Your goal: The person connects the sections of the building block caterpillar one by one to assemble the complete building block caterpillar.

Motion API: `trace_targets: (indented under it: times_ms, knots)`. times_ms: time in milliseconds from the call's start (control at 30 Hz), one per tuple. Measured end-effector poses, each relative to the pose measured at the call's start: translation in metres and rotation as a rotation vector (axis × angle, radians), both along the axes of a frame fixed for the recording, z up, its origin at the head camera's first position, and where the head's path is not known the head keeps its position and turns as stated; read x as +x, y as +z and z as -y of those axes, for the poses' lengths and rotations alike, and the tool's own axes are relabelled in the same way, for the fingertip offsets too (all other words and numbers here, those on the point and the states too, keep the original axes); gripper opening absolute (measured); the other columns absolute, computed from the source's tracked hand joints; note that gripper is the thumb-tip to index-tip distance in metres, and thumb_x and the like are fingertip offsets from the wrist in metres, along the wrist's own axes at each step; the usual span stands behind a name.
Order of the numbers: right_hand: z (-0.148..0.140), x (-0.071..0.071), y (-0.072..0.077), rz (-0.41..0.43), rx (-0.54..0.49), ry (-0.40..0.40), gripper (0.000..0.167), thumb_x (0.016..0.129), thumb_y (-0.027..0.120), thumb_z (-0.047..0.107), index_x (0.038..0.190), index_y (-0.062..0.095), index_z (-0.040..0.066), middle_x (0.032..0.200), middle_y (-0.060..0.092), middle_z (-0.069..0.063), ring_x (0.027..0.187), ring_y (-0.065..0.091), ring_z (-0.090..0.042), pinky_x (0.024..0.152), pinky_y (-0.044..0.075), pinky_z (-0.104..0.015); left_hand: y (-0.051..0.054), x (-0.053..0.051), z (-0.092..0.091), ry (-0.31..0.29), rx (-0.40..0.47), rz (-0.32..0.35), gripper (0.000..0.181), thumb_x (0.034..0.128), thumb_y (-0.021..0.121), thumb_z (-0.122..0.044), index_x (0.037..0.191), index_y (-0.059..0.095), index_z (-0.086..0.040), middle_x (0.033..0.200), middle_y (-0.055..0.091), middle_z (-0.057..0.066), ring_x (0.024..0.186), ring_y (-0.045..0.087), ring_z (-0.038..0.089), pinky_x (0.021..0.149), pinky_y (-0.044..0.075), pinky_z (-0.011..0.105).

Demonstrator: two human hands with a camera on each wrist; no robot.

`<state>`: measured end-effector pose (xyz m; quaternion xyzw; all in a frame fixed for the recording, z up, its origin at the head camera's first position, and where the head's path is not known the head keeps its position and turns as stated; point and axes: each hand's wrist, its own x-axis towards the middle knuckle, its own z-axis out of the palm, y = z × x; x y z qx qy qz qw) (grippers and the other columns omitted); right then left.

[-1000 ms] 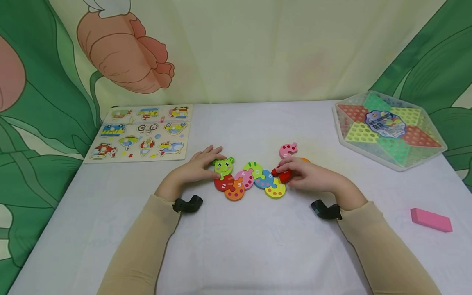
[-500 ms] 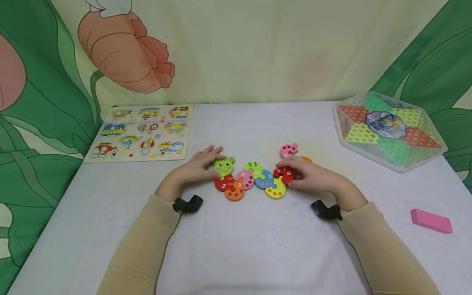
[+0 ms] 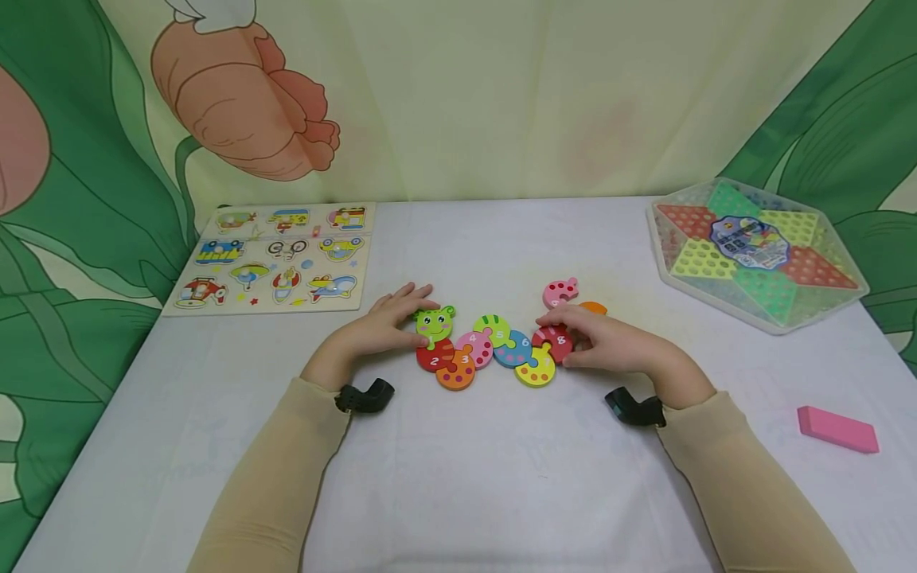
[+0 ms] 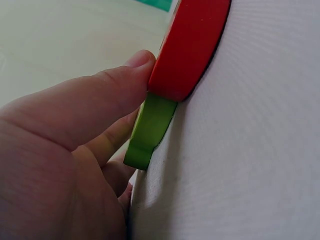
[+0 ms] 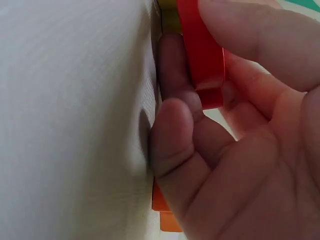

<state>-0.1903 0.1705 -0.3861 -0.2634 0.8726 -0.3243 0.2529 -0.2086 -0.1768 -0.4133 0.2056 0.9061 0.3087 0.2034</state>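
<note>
A row of joined, numbered wooden caterpillar puzzle pieces lies on the table, with a smiling green head piece (image 3: 434, 325) at its left end. My left hand (image 3: 380, 326) holds that head between thumb and fingers; in the left wrist view the thumb (image 4: 127, 75) touches the edge of the red number 2 piece (image 4: 192, 50). At the right end, my right hand (image 3: 609, 338) pinches the red number 8 piece (image 3: 555, 344) against the yellow piece (image 3: 536, 371). The right wrist view shows the red piece between thumb and fingers, slightly above the cloth, other fingers beneath it.
A pink piece (image 3: 559, 292) and a partly hidden orange piece (image 3: 594, 307) lie beyond my right hand. A vehicle puzzle board (image 3: 272, 263) is at back left, a clear hexagonal game box (image 3: 759, 251) at back right, and a pink block (image 3: 838, 430) at the right.
The red number 8 piece has turned and come down from a tilted pose, its face now showing beside the yellow piece. My left hand has stayed in place.
</note>
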Motion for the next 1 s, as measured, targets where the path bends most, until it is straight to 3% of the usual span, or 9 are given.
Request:
trace_targets:
  times_ms: [233, 500, 700, 767, 1000]
  knots:
    - [0.000, 0.000, -0.002, -0.012, 0.058, -0.021, 0.054, 0.079, 0.069, 0.016, 0.128, 0.048, 0.015, 0.117, 0.047, -0.009, 0.089, 0.047, -0.020, 0.068, 0.048, -0.025, 0.001, 0.001, 0.000, -0.004, 0.008, 0.006, 0.057, 0.0810, 0.062, -0.032, 0.133, 0.043, -0.020, 0.153, 0.015, -0.003, 0.142, -0.002, 0.019, 0.114, -0.003, 0.046]
    - [0.001, 0.000, -0.005, -0.057, 0.110, -0.015, 0.054, 0.077, 0.070, 0.017, 0.127, 0.052, 0.015, 0.132, 0.041, -0.012, 0.106, 0.042, -0.023, 0.076, 0.048, -0.025, 0.001, 0.001, -0.001, -0.006, 0.006, 0.004, 0.057, 0.0811, 0.062, -0.032, 0.134, 0.043, -0.020, 0.153, 0.015, -0.003, 0.142, -0.003, 0.019, 0.114, -0.003, 0.047]
    - [-0.005, -0.002, -0.001, -0.042, 0.075, -0.055, 0.056, 0.078, 0.069, 0.019, 0.130, 0.048, 0.016, 0.117, 0.046, -0.011, 0.082, 0.048, -0.019, 0.063, 0.046, -0.024, 0.002, 0.001, 0.000, 0.000, 0.004, 0.005, 0.057, 0.0806, 0.062, -0.033, 0.134, 0.043, -0.020, 0.153, 0.015, -0.003, 0.142, -0.002, 0.019, 0.114, -0.003, 0.047]
    - [-0.011, -0.004, 0.004, -0.071, 0.037, -0.094, 0.058, 0.080, 0.068, 0.019, 0.133, 0.045, 0.017, 0.115, 0.045, -0.011, 0.078, 0.048, -0.019, 0.062, 0.046, -0.023, 0.002, 0.001, 0.000, -0.001, 0.005, 0.005, 0.058, 0.0804, 0.063, -0.032, 0.134, 0.044, -0.020, 0.153, 0.015, -0.003, 0.142, -0.002, 0.020, 0.114, -0.003, 0.048]
    - [-0.040, -0.009, 0.022, -0.239, -0.038, -0.202, 0.056, 0.084, 0.064, 0.018, 0.135, 0.041, 0.009, 0.141, 0.030, -0.014, 0.090, 0.047, -0.020, 0.068, 0.043, -0.019, 0.000, 0.000, -0.001, -0.003, 0.009, 0.003, 0.057, 0.0806, 0.062, -0.032, 0.133, 0.044, -0.020, 0.153, 0.015, -0.002, 0.142, -0.002, 0.020, 0.114, -0.003, 0.047]
